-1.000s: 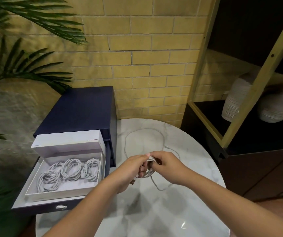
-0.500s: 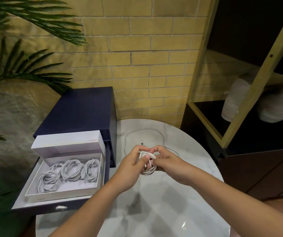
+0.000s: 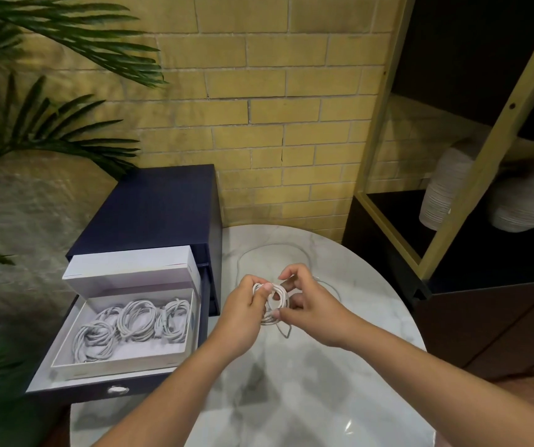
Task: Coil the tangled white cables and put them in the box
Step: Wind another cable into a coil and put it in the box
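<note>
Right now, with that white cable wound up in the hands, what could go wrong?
The coil is only pinched between the left hand and right hand, so it may spring open. The loose cable on the table behind them could snag or knot if it is drawn in. The box already holds several stored coils, so a new one might tangle with them.

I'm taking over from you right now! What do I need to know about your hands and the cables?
Left hand: grips the small white cable coil above the round marble table.
Right hand: pinches the same coil; a short tail hangs loose.
Done: three coiled white cables lie in the open white cardboard box in the pulled-out navy drawer.
Left: tuck the tail, box this coil, then probably coil the loose white cable lying on the table behind the hands.
</note>
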Demonstrator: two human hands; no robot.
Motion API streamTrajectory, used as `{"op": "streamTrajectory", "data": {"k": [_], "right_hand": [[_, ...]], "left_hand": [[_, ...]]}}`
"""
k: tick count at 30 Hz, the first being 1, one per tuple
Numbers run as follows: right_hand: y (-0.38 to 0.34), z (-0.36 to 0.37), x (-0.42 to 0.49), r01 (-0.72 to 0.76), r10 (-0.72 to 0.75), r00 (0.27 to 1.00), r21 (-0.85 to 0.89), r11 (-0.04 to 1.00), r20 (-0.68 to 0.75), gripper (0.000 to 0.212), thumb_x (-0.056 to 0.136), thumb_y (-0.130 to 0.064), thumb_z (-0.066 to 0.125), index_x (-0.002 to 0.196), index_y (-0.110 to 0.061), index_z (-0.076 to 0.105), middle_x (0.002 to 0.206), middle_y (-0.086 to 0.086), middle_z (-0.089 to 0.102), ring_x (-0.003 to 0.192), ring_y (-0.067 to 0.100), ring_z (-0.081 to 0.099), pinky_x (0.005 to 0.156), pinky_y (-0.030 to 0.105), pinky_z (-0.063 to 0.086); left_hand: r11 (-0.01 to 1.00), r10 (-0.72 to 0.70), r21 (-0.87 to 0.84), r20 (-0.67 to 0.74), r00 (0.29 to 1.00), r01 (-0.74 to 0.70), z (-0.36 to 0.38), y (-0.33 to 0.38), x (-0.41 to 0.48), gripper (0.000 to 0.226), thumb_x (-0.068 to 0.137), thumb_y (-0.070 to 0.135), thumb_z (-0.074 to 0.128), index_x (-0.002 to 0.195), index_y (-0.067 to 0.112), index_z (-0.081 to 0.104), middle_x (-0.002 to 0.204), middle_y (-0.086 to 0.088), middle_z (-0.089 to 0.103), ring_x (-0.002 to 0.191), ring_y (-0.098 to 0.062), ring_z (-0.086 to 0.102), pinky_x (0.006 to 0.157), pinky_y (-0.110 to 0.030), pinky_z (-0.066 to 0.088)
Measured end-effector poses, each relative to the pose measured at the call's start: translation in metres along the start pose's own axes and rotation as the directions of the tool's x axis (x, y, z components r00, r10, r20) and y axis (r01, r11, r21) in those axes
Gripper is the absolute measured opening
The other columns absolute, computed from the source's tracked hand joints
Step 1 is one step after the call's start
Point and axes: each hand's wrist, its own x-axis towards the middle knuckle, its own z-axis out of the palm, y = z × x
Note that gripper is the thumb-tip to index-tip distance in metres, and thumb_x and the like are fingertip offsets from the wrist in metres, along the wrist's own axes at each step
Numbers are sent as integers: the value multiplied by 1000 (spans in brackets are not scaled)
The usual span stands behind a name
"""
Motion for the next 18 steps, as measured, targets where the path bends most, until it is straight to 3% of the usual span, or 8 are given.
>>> {"op": "streamTrajectory", "data": {"k": [3,7,11,12,14,16,18], "right_hand": [[3,2,0,-55,57,998,129,990,-9,47,84,2,66,113,-23,38,102,12,57,80,20,62,72,29,53],[6,3,1,-93,99,995,241,966,-15,49,82,9,63,112,-22,39,104,17,56,87,22,65,78,33,55],[6,5,1,-81,85,996,208,975,-11,40,83,8,62,102,-22,45,97,4,56,82,19,64,72,29,53],[6,6,1,-50,55,998,121,991,-39,34,84,5,62,97,-22,47,95,1,56,77,17,62,68,28,50],[6,8,-1,57,-83,990,-209,976,-116,21,85,-6,65,90,-23,54,98,-5,53,71,13,55,66,24,46],[9,11,-4,164,-260,959,-527,834,-113,7,88,-19,64,95,-21,62,111,-8,48,81,10,56,72,21,47],[16,12,-5,206,-336,940,-673,710,-67,15,91,-28,59,100,-21,68,121,-7,44,87,9,56,75,21,46]], "left_hand": [[1000,-6,27,16,1000,6,2,-2,-1,19,102,29,40,102,17,55,82,5,61,69,-5,55,57,-13,40],[996,-12,92,12,1000,11,3,-4,1,22,101,32,40,107,16,54,94,0,64,81,-11,60,67,-22,44],[986,-29,162,3,1000,28,4,-3,1,27,101,36,39,100,13,53,90,-4,63,78,-14,58,62,-24,42],[984,-25,179,-3,1000,25,4,-2,0,28,102,36,39,98,13,52,87,-3,62,74,-13,56,59,-22,40],[977,-19,213,-22,1000,23,5,-1,0,29,102,38,37,96,13,50,80,0,57,67,-10,51,51,-18,34],[973,-19,228,-46,999,29,5,0,-1,30,102,40,35,97,14,50,81,1,57,68,-9,53,49,-17,33],[980,-30,197,-51,998,39,8,0,-2,30,102,39,35,98,14,50,86,0,60,75,-13,59,54,-22,41]]}}
